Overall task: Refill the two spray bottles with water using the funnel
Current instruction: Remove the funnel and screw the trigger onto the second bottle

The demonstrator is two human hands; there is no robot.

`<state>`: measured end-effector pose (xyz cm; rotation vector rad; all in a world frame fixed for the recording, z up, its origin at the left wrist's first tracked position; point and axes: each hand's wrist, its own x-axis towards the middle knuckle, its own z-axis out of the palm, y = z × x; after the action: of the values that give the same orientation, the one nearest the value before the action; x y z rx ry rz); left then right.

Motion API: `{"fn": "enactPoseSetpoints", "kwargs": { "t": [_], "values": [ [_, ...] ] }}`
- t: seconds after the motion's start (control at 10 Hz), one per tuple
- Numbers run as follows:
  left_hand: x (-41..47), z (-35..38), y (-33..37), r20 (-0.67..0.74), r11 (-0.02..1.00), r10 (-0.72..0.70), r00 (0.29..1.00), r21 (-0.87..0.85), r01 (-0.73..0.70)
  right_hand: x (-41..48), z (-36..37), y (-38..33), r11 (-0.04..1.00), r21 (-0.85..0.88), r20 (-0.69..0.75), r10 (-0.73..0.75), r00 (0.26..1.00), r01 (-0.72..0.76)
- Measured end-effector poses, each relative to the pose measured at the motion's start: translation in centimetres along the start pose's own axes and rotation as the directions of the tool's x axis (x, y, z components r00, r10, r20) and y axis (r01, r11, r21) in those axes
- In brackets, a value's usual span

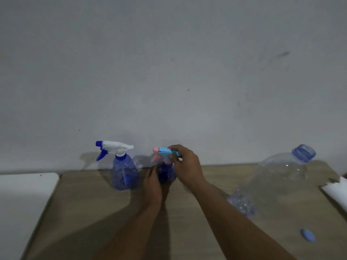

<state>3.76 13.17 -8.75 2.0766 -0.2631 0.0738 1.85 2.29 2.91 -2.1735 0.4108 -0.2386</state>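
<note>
Two blue spray bottles stand near the wall on a wooden table [90, 212]. The left spray bottle [124, 173] has a white and dark blue trigger head and stands alone. The right spray bottle [166, 173] has a light blue and pink trigger head [163, 152]. My left hand [153, 182] grips its body from the left. My right hand [185, 164] holds the trigger head from the right, fingers curled around it. A clear object behind the bottles [142, 160] is too faint to identify.
A large clear water bottle [272, 181] with an open blue neck stands at the right. Its blue cap [308, 240] lies on the table in front of it. White surfaces sit at the left [24, 194] and far right [336, 192]. A grey wall rises behind.
</note>
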Motion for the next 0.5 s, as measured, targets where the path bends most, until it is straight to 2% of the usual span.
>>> {"fn": "enactPoseSetpoints", "kwargs": {
  "t": [0.1, 0.3, 0.4, 0.5],
  "values": [
    [-0.1, -0.6, 1.2, 0.100, 0.996, -0.090, 0.991, 0.008, 0.090, -0.8, -0.2, 0.0, 0.998, -0.065, 0.027, -0.002, 1.000, 0.004],
    [-0.4, -1.3, 2.4, 0.101, 0.972, -0.187, 0.977, -0.123, 0.199, -2.9, -1.5, -0.9, 0.978, -0.209, 0.052, -0.001, 0.999, 0.012],
    [-1.3, -2.4, 3.2, 0.041, 0.983, -0.176, 0.983, -0.050, 0.178, -4.6, -2.3, -1.4, 0.969, -0.246, 0.048, -0.012, 0.999, 0.024],
    [-2.7, -3.6, 3.9, 0.052, 0.985, -0.171, 0.984, 0.016, 0.170, -6.4, -3.4, -1.6, 0.956, -0.290, 0.048, -0.019, 0.999, 0.032]
  ]
}}
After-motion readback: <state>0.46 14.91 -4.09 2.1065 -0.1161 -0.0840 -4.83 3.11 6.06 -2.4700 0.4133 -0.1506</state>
